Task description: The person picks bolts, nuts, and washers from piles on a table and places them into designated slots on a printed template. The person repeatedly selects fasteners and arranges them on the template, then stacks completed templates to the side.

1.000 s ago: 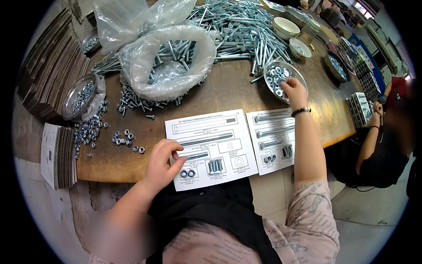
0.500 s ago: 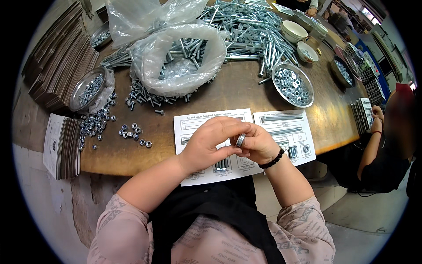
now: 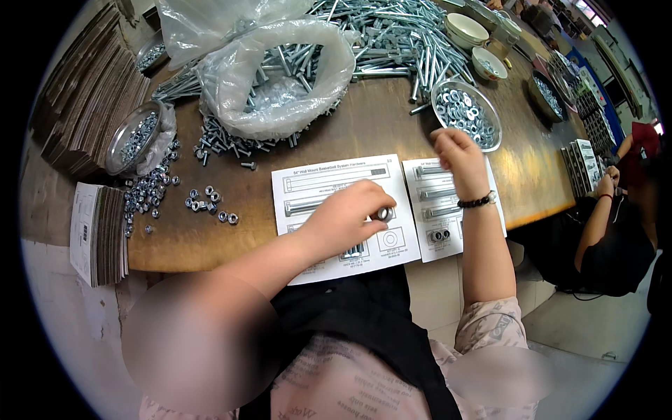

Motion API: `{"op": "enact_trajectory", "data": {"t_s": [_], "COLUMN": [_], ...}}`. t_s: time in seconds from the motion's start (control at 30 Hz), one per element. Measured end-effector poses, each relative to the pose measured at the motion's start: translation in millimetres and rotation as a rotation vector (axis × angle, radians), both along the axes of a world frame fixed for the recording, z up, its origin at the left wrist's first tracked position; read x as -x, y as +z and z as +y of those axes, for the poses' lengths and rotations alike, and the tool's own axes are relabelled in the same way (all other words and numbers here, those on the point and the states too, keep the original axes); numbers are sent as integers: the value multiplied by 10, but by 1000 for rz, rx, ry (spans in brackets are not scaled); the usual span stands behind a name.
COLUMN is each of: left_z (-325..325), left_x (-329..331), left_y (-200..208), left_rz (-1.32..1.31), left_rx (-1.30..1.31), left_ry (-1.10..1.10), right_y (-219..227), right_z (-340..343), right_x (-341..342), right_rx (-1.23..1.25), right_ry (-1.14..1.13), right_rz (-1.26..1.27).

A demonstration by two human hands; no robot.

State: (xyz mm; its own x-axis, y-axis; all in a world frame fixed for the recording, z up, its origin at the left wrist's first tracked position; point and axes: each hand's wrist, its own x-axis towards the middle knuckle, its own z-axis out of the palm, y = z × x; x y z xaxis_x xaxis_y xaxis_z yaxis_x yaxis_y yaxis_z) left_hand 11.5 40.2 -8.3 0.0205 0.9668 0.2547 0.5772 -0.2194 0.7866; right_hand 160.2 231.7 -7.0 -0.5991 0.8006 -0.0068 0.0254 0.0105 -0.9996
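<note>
My left hand (image 3: pixel 353 210) is closed in a pinch around a small stack of washers (image 3: pixel 384 214), above the left printed card (image 3: pixel 402 185). Bolts lie on that card, partly under my hand. My right hand (image 3: pixel 456 155), with a beaded bracelet at the wrist, is by the near rim of a metal bowl (image 3: pixel 499 131) full of washers (image 3: pixel 463 110). Its fingers are curled together; whether anything is between them is hidden. Under my right forearm lies a second card (image 3: pixel 455 241), with long bolts and a pair of nuts (image 3: pixel 439 236) on it.
A plastic bag (image 3: pixel 227 105) of bolts stands before a big bolt heap (image 3: pixel 392 49). Loose nuts (image 3: pixel 203 203) and a nut bowl (image 3: pixel 115 159) lie left, beside stacked cardboard (image 3: pixel 84 105). Small bowls (image 3: pixel 488 63) stand at the far right. A co-worker (image 3: pixel 595 238) sits at right.
My hands have parted. My right hand has moved up and right to the washer bowl, while my left keeps the washers over the left card. The view has shifted slightly.
</note>
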Motion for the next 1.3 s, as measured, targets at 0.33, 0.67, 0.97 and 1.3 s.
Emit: {"op": "enact_trajectory", "data": {"t_s": [0.33,0.67,0.97,1.3], "left_z": [200,125,-141,-321], "left_x": [-386,-404,1315,3927], "left_y": [-398,-334,118,-156], "left_rz": [450,395,176,809], "left_rx": [192,93,-312,137], "left_ry": [-217,-175,714,1322], "right_y": [-8,-22,-110,-135], "right_z": [-97,-312,-520,-695], "right_x": [-58,28,-99,-39], "right_rx": [2,-8,40,97], "right_ry": [-68,-29,-1,-18], "right_rz": [115,73,18,18]}}
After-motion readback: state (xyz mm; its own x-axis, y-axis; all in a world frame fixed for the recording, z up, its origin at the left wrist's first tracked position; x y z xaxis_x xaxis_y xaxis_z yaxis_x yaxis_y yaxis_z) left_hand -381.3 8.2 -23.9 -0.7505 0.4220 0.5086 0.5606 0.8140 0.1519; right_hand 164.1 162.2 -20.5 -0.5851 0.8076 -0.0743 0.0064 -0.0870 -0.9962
